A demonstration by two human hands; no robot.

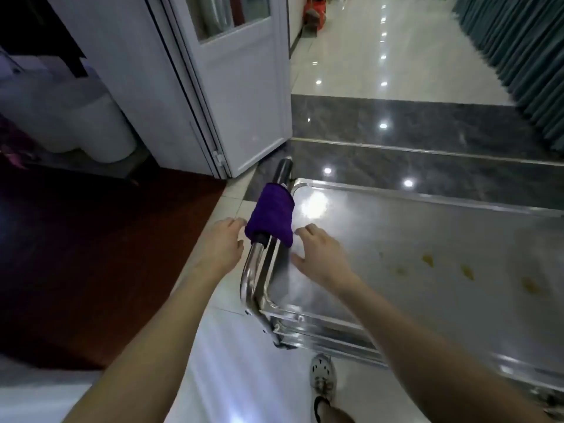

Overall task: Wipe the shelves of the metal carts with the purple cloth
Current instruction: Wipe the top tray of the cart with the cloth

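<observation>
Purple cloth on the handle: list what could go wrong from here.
1. The purple cloth only drapes over the handle; neither left hand nor right hand holds it, so a nudge might drop it.
2. Yellowish stains on the top shelf lie well beyond both hands and could be missed.

Cloth point(270, 215): solid purple. Cart point(396, 227): silver steel, top shelf spotted with yellow-orange stains point(428, 260). Mat point(106, 254): dark red. Door point(244, 87): white. Floor point(244, 377): glossy white tile, crossed by a dark grey marbled band point(427, 123). Curtain point(525, 56): plain teal. Shoe point(322, 380): white, dotted with dark holes.
</observation>
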